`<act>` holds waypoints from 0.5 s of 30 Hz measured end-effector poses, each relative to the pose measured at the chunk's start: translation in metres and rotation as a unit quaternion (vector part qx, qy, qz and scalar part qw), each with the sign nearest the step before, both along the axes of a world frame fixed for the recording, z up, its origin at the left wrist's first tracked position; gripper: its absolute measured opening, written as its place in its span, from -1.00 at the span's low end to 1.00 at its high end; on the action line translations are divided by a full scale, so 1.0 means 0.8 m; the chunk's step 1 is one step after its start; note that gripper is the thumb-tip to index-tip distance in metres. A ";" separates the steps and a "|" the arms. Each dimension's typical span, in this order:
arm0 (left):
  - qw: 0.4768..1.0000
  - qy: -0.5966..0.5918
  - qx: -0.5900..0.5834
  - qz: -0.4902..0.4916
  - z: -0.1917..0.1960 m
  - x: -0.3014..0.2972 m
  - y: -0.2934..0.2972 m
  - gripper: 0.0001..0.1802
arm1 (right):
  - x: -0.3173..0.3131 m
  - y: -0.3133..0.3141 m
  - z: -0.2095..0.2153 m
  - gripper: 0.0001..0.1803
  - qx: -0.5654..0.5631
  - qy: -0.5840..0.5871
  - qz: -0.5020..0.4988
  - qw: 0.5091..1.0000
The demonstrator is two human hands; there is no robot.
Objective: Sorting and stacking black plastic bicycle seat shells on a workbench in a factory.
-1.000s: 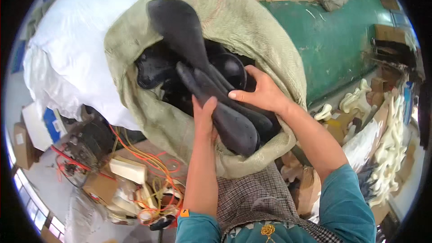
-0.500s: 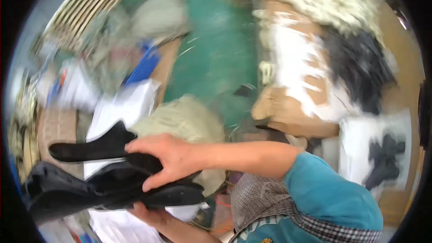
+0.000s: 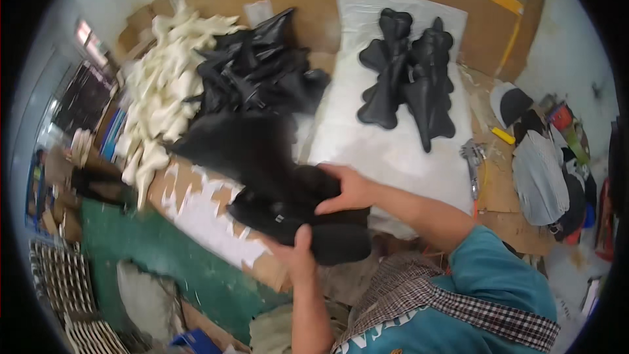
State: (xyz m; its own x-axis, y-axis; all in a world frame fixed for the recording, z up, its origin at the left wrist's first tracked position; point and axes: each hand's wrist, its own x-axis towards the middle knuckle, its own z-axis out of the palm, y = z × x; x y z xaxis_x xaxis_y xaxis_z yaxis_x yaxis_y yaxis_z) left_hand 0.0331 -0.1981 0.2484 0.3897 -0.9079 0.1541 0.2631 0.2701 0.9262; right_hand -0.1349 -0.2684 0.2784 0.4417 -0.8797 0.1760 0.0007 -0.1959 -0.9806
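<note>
Between my two hands is a bundle of black bicycle saddles [image 3: 282, 216], held above the near edge of the bench. My left hand [image 3: 296, 257] grips it from below, with the thumb pressed on the near side. My right hand [image 3: 350, 190] is closed over its right end, with the fingers partly hidden behind the black pieces. Motion blurs the far part of the bundle. Beyond my right hand, several more black saddles [image 3: 429, 85] lie close together on a white padded sheet [image 3: 367, 157].
A heap of glossy black covers [image 3: 255, 69] lies left of the sheet, beside a pile of cream saddle-shaped pieces [image 3: 164, 72]. Metal calipers [image 3: 473, 167], a yellow-handled tool [image 3: 503, 135] and caps [image 3: 540, 177] sit at the right. Green floor [image 3: 111, 236] shows lower left.
My view has swung right, from the floor and boxes to the bench with the white sheet. The black saddles have come along in both hands, now over the bench edge.
</note>
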 end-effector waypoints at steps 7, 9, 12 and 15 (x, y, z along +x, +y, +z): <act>0.964 -0.150 -0.036 -0.217 -0.048 -0.276 -0.194 -0.04 | -0.306 -0.107 -0.037 -0.29 0.168 -0.126 -0.199 0.957; 0.923 -0.251 -0.013 -0.291 -0.066 -0.325 -0.216 -0.06 | -0.382 -0.122 -0.070 -0.29 0.143 -0.045 -0.202 0.968; 0.857 -0.353 -0.073 -0.367 -0.124 -0.344 -0.243 -0.11 | -0.443 -0.139 -0.076 -0.31 0.113 -0.091 -0.254 0.956; 0.849 -0.368 -0.046 -0.376 -0.140 -0.358 -0.237 -0.13 | -0.485 -0.154 -0.081 -0.33 0.130 -0.132 -0.260 0.948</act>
